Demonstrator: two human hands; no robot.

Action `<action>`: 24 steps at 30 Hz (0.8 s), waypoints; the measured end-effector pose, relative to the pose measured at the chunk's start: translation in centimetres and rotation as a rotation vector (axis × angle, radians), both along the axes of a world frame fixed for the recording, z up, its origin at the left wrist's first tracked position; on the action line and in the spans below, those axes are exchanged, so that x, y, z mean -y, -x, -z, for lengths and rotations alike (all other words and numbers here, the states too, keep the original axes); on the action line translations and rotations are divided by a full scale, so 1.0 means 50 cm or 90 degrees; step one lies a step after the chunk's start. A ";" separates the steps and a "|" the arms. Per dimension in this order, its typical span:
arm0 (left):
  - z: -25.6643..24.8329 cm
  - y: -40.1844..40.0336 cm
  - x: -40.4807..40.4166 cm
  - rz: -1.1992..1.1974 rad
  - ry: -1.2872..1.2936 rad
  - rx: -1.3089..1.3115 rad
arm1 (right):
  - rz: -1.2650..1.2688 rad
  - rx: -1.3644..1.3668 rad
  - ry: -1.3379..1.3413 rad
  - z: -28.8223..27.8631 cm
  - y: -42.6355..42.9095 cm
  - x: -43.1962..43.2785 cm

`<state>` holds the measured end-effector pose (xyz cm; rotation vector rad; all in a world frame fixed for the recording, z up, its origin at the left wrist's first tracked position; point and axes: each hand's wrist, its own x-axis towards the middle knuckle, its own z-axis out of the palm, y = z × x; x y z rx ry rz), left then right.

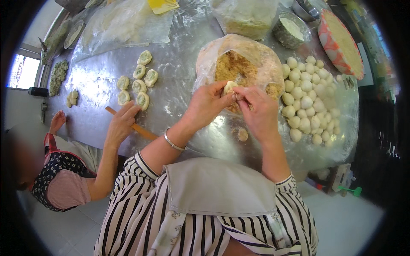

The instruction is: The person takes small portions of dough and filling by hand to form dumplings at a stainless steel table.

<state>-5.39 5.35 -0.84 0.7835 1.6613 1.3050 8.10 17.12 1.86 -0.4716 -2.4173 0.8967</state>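
Between my fingertips is a small piece of pale dough [230, 87], pinched from both sides. My left hand [209, 100], with a silver bangle at the wrist, cups it from the left. Thumb and fingers of my right hand [258, 110] pinch its right edge. Right below them lies a large plastic bag [205, 60], opened to show crumbly yellow-brown filling [235, 65]. A lone flattened dough lump [242, 134] rests on the metal table near my right wrist. Many round dough balls [306, 102] are heaped to the right of the bag.
At left, a co-worker's hand [123, 120] touches one of several green-filled dough rounds [139, 86], above a wooden stick [144, 131]. A metal bowl of flour [291, 30], a red-patterned basin [341, 43] and a yellow scraper [163, 4] stand or lie farther back on the metal table [179, 76].
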 end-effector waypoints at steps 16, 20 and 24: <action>-0.023 0.009 0.025 0.036 -0.125 0.633 | -0.090 -0.042 0.072 0.024 0.005 0.003; -0.026 -0.032 0.025 0.030 -0.088 0.561 | -0.115 -0.052 -0.062 0.021 0.009 0.002; -0.029 -0.069 0.008 -0.019 -0.042 0.148 | -0.126 -0.068 -0.087 0.042 0.016 0.003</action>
